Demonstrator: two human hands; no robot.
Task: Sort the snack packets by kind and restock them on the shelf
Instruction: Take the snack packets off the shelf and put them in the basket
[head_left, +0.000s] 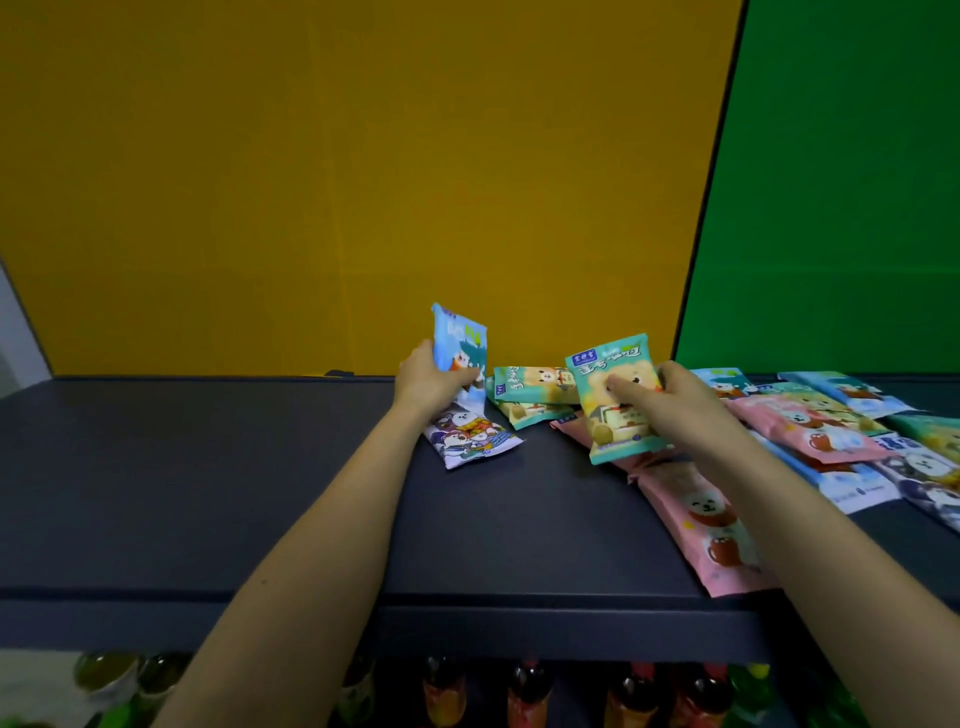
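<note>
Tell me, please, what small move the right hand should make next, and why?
Probably carry the teal packet held in the right hand a little left and lay it on the two matching teal packets already flat on the shelf, since that keeps kinds together.

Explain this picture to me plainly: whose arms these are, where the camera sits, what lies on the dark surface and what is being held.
There is no machine here. A person wears a camera on the head, looking forward and down, so both bare arms reach into view. The left hand holds a blue packet upright in its grip. The right hand holds a teal bear packet. Both are over a dark shelf, where a white packet, pink packets and others lie loose, mostly to the right. Bottles stand below.
</note>
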